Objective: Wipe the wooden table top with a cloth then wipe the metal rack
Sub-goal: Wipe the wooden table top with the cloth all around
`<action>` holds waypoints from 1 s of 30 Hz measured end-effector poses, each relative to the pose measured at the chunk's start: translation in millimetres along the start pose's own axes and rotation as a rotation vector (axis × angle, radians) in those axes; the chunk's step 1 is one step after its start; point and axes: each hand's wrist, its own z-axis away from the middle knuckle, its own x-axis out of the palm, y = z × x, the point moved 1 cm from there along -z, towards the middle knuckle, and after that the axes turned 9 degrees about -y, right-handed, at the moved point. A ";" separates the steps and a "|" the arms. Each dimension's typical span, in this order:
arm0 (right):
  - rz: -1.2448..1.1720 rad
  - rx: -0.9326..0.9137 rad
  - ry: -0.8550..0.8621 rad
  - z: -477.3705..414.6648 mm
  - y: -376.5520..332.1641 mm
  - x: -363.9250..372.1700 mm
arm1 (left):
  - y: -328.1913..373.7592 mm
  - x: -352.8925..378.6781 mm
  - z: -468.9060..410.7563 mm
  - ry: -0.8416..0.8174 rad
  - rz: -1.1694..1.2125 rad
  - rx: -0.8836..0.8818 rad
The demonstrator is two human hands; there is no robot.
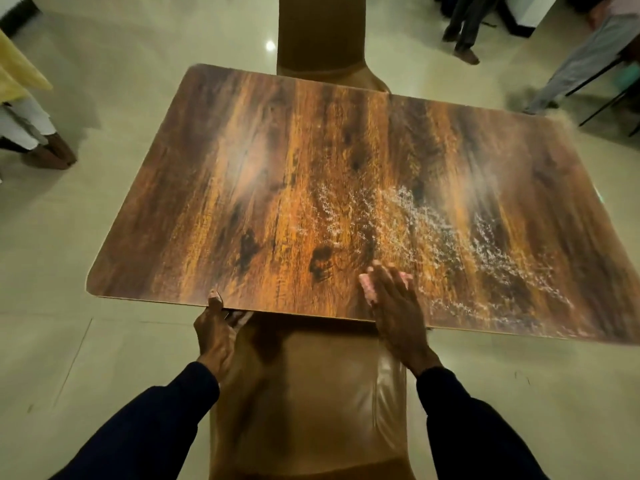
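Note:
A wooden table top (277, 174) with dark grain fills the middle of the head view. White powdery residue (450, 237) is spread over its right half. My left hand (216, 336) grips the near edge of the table top, thumb on top and fingers underneath. My right hand (394, 306) lies palm down on the near part of the surface, pressing on a small pinkish cloth (367, 289) that shows only at the fingers' left side. No metal rack is in view.
A brown leather chair (311, 393) stands under the near edge, and another chair (322, 32) at the far side. People's legs stand at the far right (464, 32), right (581, 67) and left (31, 133) on the pale tiled floor.

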 end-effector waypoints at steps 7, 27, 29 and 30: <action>-0.053 -0.043 0.022 -76.5 -28.9 -5.0 | -4.2 23.9 9.9 0.028 0.266 -0.090; 0.130 -0.832 -0.191 -72.2 42.5 7.5 | -86.9 101.8 28.7 0.190 0.361 0.043; 0.123 -0.777 -0.180 -73.9 67.6 -1.3 | -88.3 98.7 25.6 0.202 0.344 0.037; 0.104 -0.691 -0.172 -86.8 76.9 -10.6 | -90.2 96.5 22.9 0.226 0.330 0.051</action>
